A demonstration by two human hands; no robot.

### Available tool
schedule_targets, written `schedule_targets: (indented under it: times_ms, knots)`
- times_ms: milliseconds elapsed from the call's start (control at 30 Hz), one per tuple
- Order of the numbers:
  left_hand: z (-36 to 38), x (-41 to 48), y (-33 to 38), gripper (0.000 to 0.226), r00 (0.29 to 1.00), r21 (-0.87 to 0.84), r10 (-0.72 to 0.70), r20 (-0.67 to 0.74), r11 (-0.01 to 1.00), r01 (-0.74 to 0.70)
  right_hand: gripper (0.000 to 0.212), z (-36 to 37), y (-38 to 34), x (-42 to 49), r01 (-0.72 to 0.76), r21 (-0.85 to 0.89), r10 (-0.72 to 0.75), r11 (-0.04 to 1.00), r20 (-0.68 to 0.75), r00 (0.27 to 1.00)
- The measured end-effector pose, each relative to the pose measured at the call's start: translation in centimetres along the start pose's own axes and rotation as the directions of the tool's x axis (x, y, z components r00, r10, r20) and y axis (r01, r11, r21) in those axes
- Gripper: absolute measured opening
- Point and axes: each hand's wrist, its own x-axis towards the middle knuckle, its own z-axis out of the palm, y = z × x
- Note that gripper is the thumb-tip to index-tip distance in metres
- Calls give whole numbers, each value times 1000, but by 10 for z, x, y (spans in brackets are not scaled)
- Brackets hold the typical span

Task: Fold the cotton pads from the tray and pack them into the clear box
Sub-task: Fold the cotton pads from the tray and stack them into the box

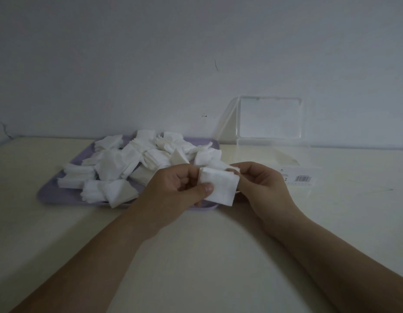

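Our left hand [180, 188] and right hand [260, 185] hold one cotton pad [219, 185] above the tray [49, 193], fingers [206, 189] clamped on its edges. Uneven pulling, we judge, could skew the fold or drop it.

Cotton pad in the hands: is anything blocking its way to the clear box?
Nothing visible blocks it. The cotton pad is pinched between the left hand and right hand above the tray. The clear box sits just right and behind, its lid standing open.
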Motion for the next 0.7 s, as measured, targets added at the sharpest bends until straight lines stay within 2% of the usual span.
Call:
schedule_targets:
  times_ms: [133, 300, 433, 567, 700]
  knots:
    - [3, 3, -3, 3, 998, 58, 9, -58, 998, -5, 6, 1, 0, -1, 14, -7, -14, 1000, 57, 998]
    - [4, 7, -8, 3, 990, 159, 55, -132, 987, -34, 6, 1, 2, 0, 56, -27, -55, 998, 28, 998]
    - [2, 8, -11, 18, 991, 286, 52, -123, 958, -14, 9, 0, 3, 0, 92, -39, -93, 995, -30, 995]
    - [-3, 9, -12, 30, 995, 269, 56, -84, 963, -32, 11, -3, 3, 1, 76, -79, -86, 994, -136, 987]
    - [-2, 7, -9, 10, 988, 271, 157, -3, 951, -150, 11, -1, 3, 0, 77, -86, -79, 993, -24, 997]
